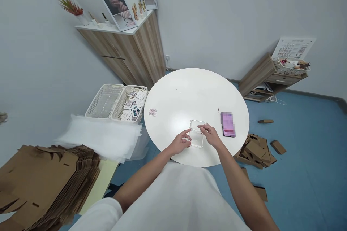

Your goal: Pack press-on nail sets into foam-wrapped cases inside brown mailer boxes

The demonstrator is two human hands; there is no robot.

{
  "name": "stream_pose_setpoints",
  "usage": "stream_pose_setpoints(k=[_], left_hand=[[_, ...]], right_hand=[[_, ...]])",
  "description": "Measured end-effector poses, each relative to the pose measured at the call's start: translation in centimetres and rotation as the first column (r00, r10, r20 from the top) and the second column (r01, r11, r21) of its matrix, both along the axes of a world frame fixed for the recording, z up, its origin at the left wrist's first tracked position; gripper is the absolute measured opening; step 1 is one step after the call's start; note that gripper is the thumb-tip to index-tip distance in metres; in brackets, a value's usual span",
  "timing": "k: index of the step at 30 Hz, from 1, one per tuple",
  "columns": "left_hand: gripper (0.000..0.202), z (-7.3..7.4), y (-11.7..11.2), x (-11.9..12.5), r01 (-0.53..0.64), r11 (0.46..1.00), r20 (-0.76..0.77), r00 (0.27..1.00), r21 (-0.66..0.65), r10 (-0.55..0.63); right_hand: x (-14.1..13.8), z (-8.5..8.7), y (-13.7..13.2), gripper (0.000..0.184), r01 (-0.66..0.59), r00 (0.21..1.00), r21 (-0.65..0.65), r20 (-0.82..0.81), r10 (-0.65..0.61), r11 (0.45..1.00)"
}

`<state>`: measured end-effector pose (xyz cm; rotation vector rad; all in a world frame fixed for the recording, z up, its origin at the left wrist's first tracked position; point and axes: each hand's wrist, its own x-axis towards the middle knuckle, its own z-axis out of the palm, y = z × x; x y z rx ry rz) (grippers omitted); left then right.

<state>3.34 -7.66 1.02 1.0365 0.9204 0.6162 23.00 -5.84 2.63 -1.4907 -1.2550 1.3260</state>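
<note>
A small clear plastic box [195,140] lies opened out on the white round table [187,92], its hinged lid folded back towards the far side. My left hand [180,142] grips the box's left edge, fingers and thumb curved around it. At the right of the lid, my right hand [210,134] has its thumb and fingertips closed on the clear plastic near the hinge. Whether anything tiny is between those fingertips is too small to make out. Left of the hands on the tabletop sits a small card of pink press-on nails [153,112].
A purple-screened phone [228,124] rests on the table's right side. Beside the table at left are white baskets [115,118], one with nail cards, plus translucent sheets [100,135] and stacked flat cardboard [40,177]. Small cardboard boxes [256,151] lie on the floor at right.
</note>
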Motion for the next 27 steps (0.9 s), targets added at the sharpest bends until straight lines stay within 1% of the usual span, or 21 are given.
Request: stream_pose_setpoints(k=[2, 4, 7, 10, 12, 14, 16, 19, 23, 27], left_hand=[[0.065, -0.5, -0.3, -0.1, -0.005, 1.0, -0.011, 1.0, 0.012, 0.006], [0.066, -1.0, -0.6, -0.1, -0.023, 1.0, -0.024, 0.999, 0.02, 0.024], [0.065, -1.7, -0.9, -0.1, -0.054, 0.998, -0.036, 0.998, 0.015, 0.055], [0.062, -2.3, -0.9, -0.3, -0.077, 0.997, -0.055, 0.995, 0.016, 0.078], [0.06, -2.9, -0.8, -0.4, -0.093, 0.995, -0.084, 0.992, 0.023, 0.095], [0.058, -3.5, -0.7, -0.6, -0.109, 0.994, -0.118, 0.987, 0.031, 0.111], [0.058, -4.1, -0.6, -0.7, -0.127, 0.991, -0.152, 0.98, 0.034, 0.131], [0.056, -5.0, -0.4, -0.6, -0.158, 0.987, -0.213, 0.964, 0.019, 0.159], [0.044, -6.1, 0.1, 0.1, -0.168, 0.986, -0.283, 0.945, 0.01, 0.164], [0.041, -7.5, 1.0, 1.0, -0.171, 0.985, -0.343, 0.924, 0.026, 0.17]], right_hand=[[-0.2, -0.6, -0.1, 0.036, 0.013, 0.999, -0.078, -0.044, -0.017, 0.997], [-0.6, -1.2, -0.2, 0.042, 0.049, 0.993, -0.145, -0.098, -0.063, 0.988], [-1.1, -1.8, -0.4, 0.041, 0.087, 0.985, -0.213, -0.129, -0.116, 0.973], [-1.2, -1.9, -1.2, 0.043, 0.065, 0.98, -0.255, -0.164, -0.109, 0.965], [-1.2, -2.1, -2.1, 0.043, 0.073, 0.976, -0.265, -0.18, -0.124, 0.962], [-1.1, -2.6, -3.4, 0.046, 0.114, 0.976, -0.258, -0.149, -0.156, 0.959], [-1.1, -3.4, -4.7, 0.052, 0.148, 0.981, -0.239, -0.084, -0.172, 0.96], [-1.5, -5.0, -6.2, 0.054, 0.138, 0.99, -0.216, -0.004, -0.143, 0.967], [-2.0, -6.6, -6.3, 0.055, 0.167, 0.986, -0.214, 0.045, -0.161, 0.962], [-1.9, -7.3, -5.5, 0.054, 0.169, 0.986, -0.231, 0.042, -0.164, 0.958]])
